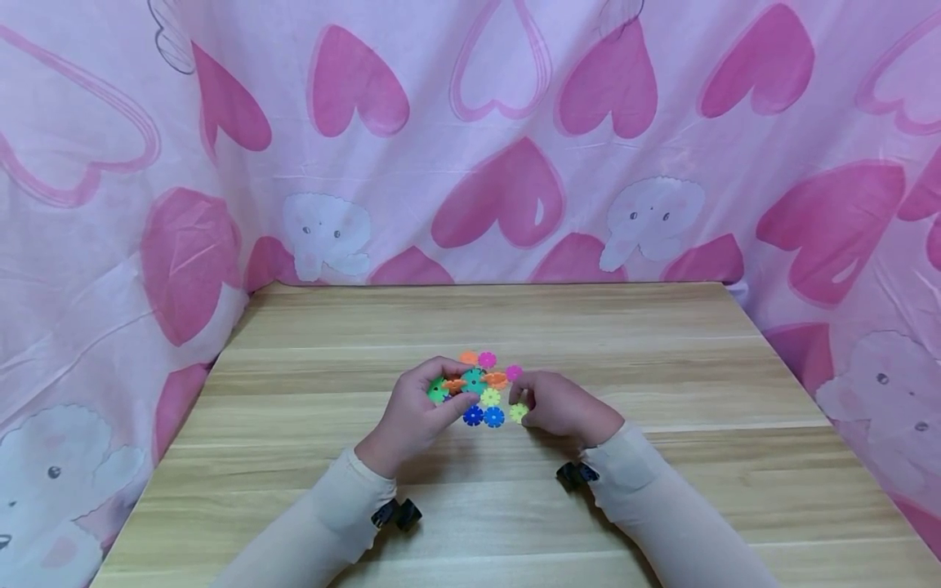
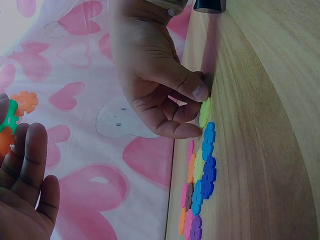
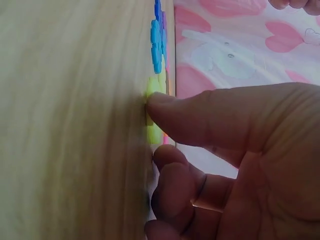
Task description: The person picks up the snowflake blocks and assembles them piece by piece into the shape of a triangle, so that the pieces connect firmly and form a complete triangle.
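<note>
My left hand (image 1: 419,408) holds a joined piece of notched plastic snowflake discs above the table, with a teal disc (image 1: 474,380) between orange discs (image 1: 496,380) and a green disc (image 1: 437,390) at its left end. Part of that piece is hidden by the fingers. Down at the tabletop, my right hand (image 1: 564,406) pinches a yellow snowflake disc (image 1: 518,413) at the right end of the loose discs. The left wrist view shows thumb and fingers about this yellow disc (image 2: 205,111), low against the wood.
Loose discs lie flat close together: blue ones (image 1: 494,417), another yellow one (image 1: 490,398), pink ones (image 1: 487,359) and an orange one (image 1: 468,358). The wooden table (image 1: 331,327) ends at a pink heart-patterned curtain (image 1: 412,188) behind it.
</note>
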`<state>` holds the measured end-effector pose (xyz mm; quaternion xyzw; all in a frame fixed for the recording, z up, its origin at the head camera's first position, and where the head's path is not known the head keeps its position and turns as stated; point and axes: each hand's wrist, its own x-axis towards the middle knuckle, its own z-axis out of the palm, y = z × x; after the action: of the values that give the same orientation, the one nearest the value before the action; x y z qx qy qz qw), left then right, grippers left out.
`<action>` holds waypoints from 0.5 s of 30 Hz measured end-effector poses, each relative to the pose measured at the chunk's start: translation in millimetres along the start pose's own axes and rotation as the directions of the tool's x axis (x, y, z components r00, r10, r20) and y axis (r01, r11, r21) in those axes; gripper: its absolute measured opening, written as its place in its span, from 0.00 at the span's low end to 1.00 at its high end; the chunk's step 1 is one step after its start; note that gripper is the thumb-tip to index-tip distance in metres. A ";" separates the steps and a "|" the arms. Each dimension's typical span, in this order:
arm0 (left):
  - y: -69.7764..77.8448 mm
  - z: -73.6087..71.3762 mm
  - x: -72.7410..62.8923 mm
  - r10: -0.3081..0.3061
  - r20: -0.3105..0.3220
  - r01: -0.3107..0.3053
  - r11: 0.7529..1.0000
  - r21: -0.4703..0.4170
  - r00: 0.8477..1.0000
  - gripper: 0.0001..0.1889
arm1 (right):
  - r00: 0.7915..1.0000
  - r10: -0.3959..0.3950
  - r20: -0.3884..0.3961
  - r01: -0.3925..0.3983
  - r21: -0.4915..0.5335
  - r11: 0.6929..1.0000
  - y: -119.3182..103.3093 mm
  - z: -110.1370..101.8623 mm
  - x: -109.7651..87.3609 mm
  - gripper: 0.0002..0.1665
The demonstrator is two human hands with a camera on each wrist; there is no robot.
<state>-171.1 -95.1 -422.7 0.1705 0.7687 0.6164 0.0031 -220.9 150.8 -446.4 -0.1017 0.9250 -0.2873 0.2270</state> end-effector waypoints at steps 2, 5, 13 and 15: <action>-0.2 0.2 0.0 0.002 0.001 -0.002 1.000 -0.005 1.000 0.16 | 1.000 0.000 0.001 0.000 -0.022 1.000 -0.1 0.2 -0.1 0.16; -0.9 0.5 0.3 0.012 -0.002 -0.012 1.000 -0.008 1.000 0.16 | 1.000 -0.003 0.007 0.003 -0.037 0.999 -0.7 -0.5 -1.0 0.15; 0.0 0.7 0.0 0.043 -0.016 -0.043 0.999 0.007 0.999 0.16 | 0.999 -0.039 0.009 0.039 -0.029 0.999 1.6 -1.3 -3.2 0.16; 0.4 0.3 0.1 0.042 -0.020 -0.042 0.999 0.010 0.999 0.16 | 0.999 -0.046 0.009 0.046 0.003 0.999 3.1 -1.8 -2.0 0.15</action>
<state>-171.1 -94.7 -422.3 0.1806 0.7679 0.6143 -0.0183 -220.1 154.8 -446.2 -0.1240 0.9209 -0.2934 0.2247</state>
